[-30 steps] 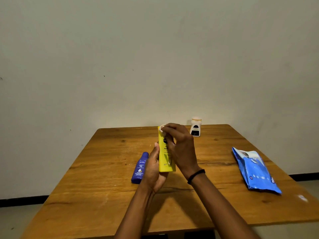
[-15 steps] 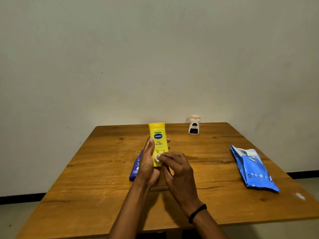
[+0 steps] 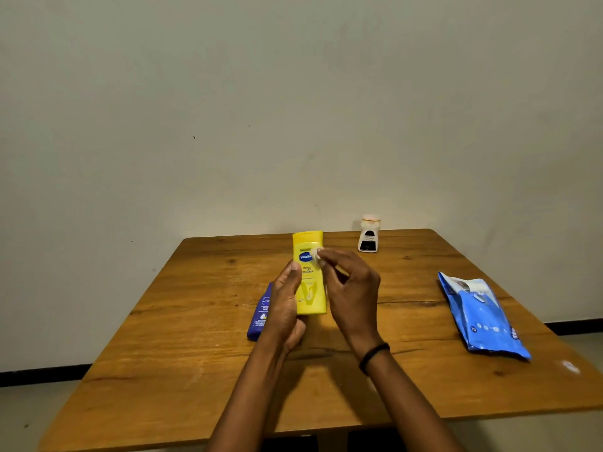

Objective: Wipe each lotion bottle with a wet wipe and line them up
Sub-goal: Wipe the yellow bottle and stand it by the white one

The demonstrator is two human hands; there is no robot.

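My left hand (image 3: 284,301) grips a yellow lotion bottle (image 3: 310,288) from its left side and holds it upright above the table, label facing me. My right hand (image 3: 350,288) pinches a small wad of white wet wipe (image 3: 316,253) and presses it against the bottle's upper label, by the blue logo. A dark blue lotion bottle (image 3: 259,316) lies flat on the table behind my left hand, partly hidden by it. A small white bottle (image 3: 369,234) with a black label stands upright near the far edge.
The wooden table (image 3: 182,360) meets a plain wall at its far side. A blue pack of wet wipes (image 3: 483,318) lies at the right, flap peeled open. A small white scrap (image 3: 569,366) lies near the right front corner.
My right hand has slid the wipe up the front of the yellow bottle, from near its bottom to the upper label. The left hand keeps its grip on the bottle.
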